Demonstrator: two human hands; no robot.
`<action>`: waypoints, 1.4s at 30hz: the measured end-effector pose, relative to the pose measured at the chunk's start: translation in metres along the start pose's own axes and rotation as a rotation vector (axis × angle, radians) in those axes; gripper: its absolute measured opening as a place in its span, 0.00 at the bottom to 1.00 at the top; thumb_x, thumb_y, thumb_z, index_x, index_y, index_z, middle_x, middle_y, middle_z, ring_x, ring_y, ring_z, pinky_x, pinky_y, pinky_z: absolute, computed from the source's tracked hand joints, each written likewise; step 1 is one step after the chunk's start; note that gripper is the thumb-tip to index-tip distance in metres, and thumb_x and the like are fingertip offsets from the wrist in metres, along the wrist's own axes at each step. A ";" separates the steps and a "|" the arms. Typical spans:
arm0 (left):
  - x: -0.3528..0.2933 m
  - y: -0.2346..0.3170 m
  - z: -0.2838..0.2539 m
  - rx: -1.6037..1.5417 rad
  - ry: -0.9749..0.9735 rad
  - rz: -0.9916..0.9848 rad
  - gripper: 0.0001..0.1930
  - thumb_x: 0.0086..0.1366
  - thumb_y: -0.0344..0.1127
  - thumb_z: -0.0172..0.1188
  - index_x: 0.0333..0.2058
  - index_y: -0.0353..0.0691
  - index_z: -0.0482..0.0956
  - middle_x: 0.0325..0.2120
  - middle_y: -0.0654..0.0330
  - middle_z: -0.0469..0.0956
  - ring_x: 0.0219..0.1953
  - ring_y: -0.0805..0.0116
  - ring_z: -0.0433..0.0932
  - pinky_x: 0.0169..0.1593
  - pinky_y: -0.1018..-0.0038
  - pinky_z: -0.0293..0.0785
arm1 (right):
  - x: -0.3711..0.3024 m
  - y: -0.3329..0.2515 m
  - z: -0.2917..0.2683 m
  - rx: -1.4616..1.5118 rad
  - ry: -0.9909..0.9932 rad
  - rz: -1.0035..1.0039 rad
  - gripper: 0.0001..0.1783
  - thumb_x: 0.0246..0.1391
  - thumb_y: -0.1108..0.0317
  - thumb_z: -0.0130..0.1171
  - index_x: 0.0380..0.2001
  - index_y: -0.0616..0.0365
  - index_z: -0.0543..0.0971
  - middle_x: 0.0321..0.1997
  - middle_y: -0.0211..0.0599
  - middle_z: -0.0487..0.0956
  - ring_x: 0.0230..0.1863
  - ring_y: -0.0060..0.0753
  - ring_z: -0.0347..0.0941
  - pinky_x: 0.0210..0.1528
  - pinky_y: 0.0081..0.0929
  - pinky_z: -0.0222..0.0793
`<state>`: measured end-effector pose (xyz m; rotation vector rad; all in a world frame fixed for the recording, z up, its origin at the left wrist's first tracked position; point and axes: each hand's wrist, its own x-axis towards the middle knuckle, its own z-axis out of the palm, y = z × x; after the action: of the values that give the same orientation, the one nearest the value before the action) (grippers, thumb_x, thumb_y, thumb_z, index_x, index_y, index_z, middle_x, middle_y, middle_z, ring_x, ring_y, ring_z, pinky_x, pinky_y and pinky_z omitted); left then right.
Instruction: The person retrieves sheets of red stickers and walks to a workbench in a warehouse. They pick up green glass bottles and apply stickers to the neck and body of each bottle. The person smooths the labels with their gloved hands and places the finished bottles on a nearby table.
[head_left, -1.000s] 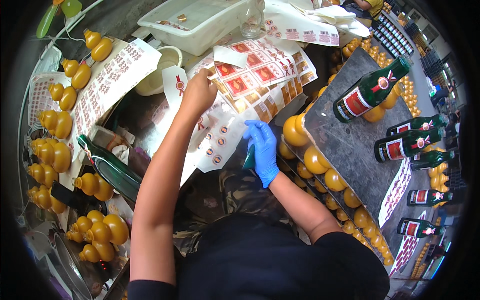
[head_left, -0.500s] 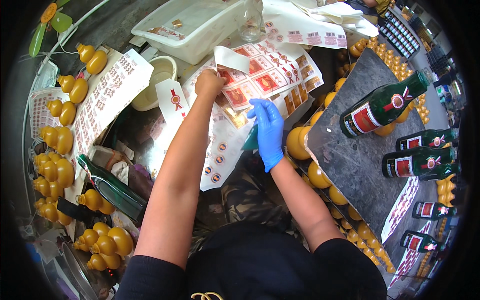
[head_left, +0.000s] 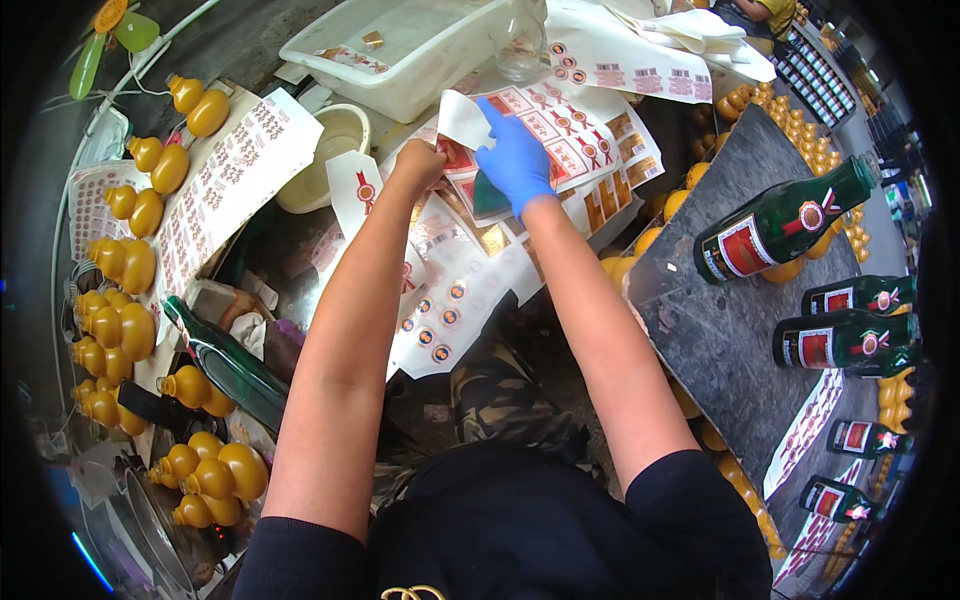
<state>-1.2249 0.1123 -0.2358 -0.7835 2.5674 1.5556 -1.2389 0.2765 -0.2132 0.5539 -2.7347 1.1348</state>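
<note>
My bare left hand [head_left: 418, 165] is closed at the left edge of a label sheet [head_left: 535, 122] printed with red-and-gold labels and rosettes. The sheet's near-left part is curled back, white side up [head_left: 462, 120]. My right hand [head_left: 515, 158], in a blue glove, lies over the sheet with its index finger stretched toward the curl and its thumb toward my left hand. Under its palm shows a dark green flat piece [head_left: 489, 196], which the hand seems to hold. Below lie a sheet of round blue-and-orange stickers [head_left: 440, 320] and gold label sheets [head_left: 605, 205].
A white plastic tub [head_left: 390, 75], a round cream bucket [head_left: 355, 125] and a clear glass bottle [head_left: 520, 50] stand beyond. Amber gourd-shaped bottles [head_left: 140, 260] line the left. A green bottle [head_left: 230, 360] lies near my left arm. Labelled green bottles [head_left: 780, 225] lie on the dark board [head_left: 710, 310] at right.
My right hand has moved forward and over the label sheet, carrying the green piece near my left hand. My left hand stays by the sheet's edge, where the curl remains.
</note>
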 end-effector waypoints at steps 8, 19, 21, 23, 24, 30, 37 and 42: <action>0.000 0.008 0.008 0.290 0.193 0.062 0.19 0.46 0.48 0.68 0.28 0.37 0.80 0.28 0.52 0.81 0.34 0.58 0.81 0.39 0.64 0.75 | 0.062 -0.020 0.022 -0.347 -0.173 -0.031 0.24 0.46 0.64 0.54 0.51 0.42 0.72 0.49 0.46 0.72 0.47 0.50 0.73 0.47 0.41 0.70; 0.001 -0.010 0.000 0.214 0.282 0.155 0.08 0.54 0.36 0.61 0.30 0.38 0.83 0.24 0.51 0.81 0.26 0.62 0.81 0.32 0.68 0.74 | 0.106 -0.037 0.004 -0.474 -0.580 -0.351 0.30 0.42 0.59 0.58 0.54 0.41 0.71 0.46 0.43 0.77 0.46 0.46 0.75 0.48 0.36 0.70; -0.005 -0.009 -0.003 0.228 0.268 0.202 0.08 0.54 0.35 0.61 0.30 0.38 0.83 0.25 0.51 0.81 0.27 0.61 0.81 0.32 0.67 0.74 | 0.119 -0.042 0.007 -0.582 -0.534 -0.430 0.16 0.47 0.66 0.51 0.39 0.40 0.81 0.40 0.36 0.80 0.38 0.42 0.77 0.44 0.33 0.72; -0.012 0.003 -0.004 0.353 0.284 0.247 0.09 0.53 0.36 0.62 0.29 0.38 0.83 0.25 0.51 0.80 0.28 0.59 0.80 0.32 0.66 0.74 | 0.139 -0.035 0.010 -0.636 -0.539 -0.411 0.15 0.46 0.67 0.53 0.38 0.41 0.81 0.40 0.36 0.80 0.38 0.42 0.77 0.44 0.33 0.72; -0.016 0.007 -0.007 0.416 0.299 0.264 0.09 0.53 0.37 0.62 0.29 0.38 0.83 0.25 0.51 0.80 0.28 0.58 0.80 0.32 0.65 0.73 | 0.143 -0.038 0.013 -0.661 -0.542 -0.410 0.15 0.45 0.68 0.54 0.38 0.42 0.81 0.40 0.36 0.80 0.38 0.41 0.77 0.44 0.33 0.72; -0.042 0.014 -0.007 0.799 0.459 0.739 0.05 0.51 0.33 0.59 0.26 0.40 0.76 0.25 0.55 0.79 0.28 0.54 0.78 0.32 0.62 0.74 | 0.133 -0.051 0.007 -0.490 -0.815 -0.353 0.19 0.42 0.72 0.57 0.42 0.47 0.80 0.48 0.41 0.77 0.47 0.44 0.74 0.49 0.40 0.69; -0.066 0.019 -0.005 0.831 0.485 1.032 0.05 0.53 0.31 0.56 0.31 0.44 0.73 0.24 0.62 0.74 0.31 0.62 0.78 0.31 0.68 0.75 | 0.136 -0.041 0.012 -0.457 -0.824 -0.164 0.20 0.43 0.69 0.58 0.44 0.49 0.79 0.48 0.41 0.77 0.47 0.42 0.74 0.50 0.40 0.69; -0.084 0.028 -0.021 0.601 0.520 1.113 0.05 0.54 0.30 0.59 0.30 0.41 0.74 0.24 0.61 0.75 0.31 0.60 0.77 0.33 0.68 0.72 | 0.135 -0.041 0.004 -0.371 -0.742 -0.263 0.25 0.41 0.76 0.54 0.46 0.46 0.79 0.45 0.38 0.79 0.45 0.37 0.76 0.48 0.32 0.70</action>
<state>-1.1587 0.1388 -0.1789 0.4812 3.8456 0.4543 -1.3483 0.2089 -0.1549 1.4506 -3.1817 0.3719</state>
